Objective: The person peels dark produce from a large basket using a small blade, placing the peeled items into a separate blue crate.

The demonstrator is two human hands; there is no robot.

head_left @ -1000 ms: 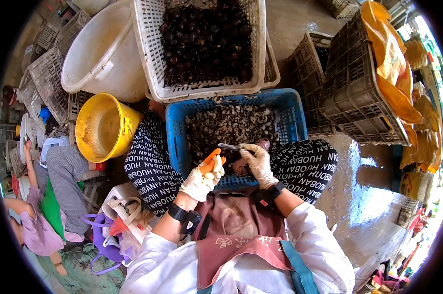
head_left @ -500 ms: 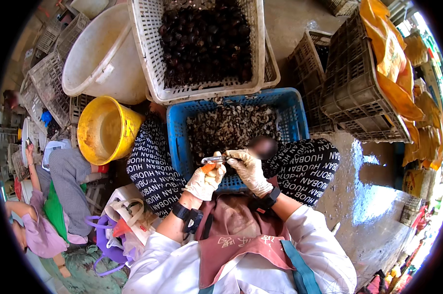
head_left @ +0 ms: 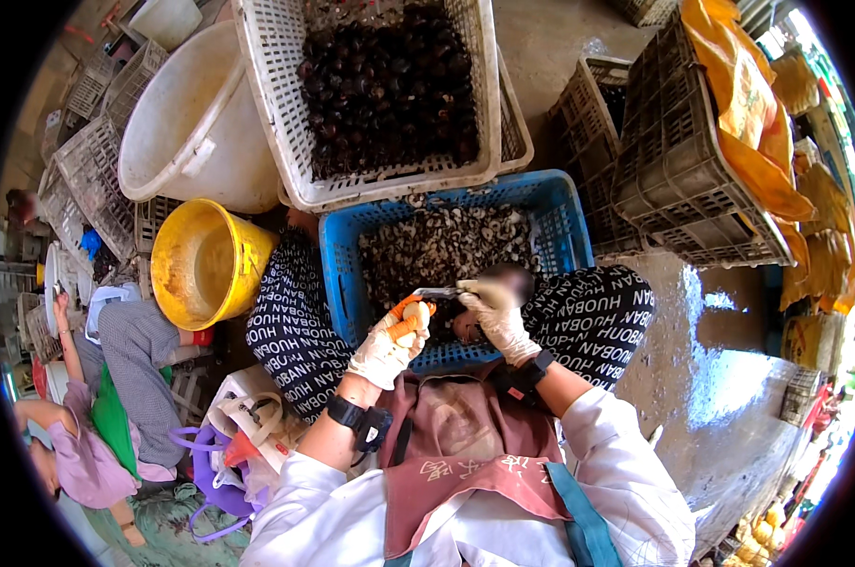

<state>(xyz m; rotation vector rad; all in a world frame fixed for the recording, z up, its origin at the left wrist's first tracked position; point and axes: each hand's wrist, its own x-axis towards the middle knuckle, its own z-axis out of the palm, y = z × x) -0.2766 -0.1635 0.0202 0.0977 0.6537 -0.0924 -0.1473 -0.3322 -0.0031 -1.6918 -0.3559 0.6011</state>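
My left hand (head_left: 396, 340), in a whitish glove with orange coverings on some fingers, is closed around a slim metal hand tool (head_left: 435, 293). The tool points right, toward my other hand; its working end is too small to make out. My gloved right hand (head_left: 496, 312) is closed in a pinch at the tool's right end, and what lies in its fingers is hidden. Both hands are above the near part of a blue crate (head_left: 578, 222). Inside it lie many dark and whitish scraps (head_left: 446, 246), like peelings.
Beyond the blue crate, a white crate (head_left: 389, 192) holds many dark round pieces (head_left: 389, 94). A yellow bucket (head_left: 210, 255) and large white tub (head_left: 196, 151) stand left. Dark crates (head_left: 682, 151) with orange sacks (head_left: 758, 123) stand right. Another person (head_left: 87, 425) is at lower left.
The metal tool has shifted right and a little up and looks thinner. My right hand has moved slightly right, while my left hand has turned, showing more orange on its fingers.
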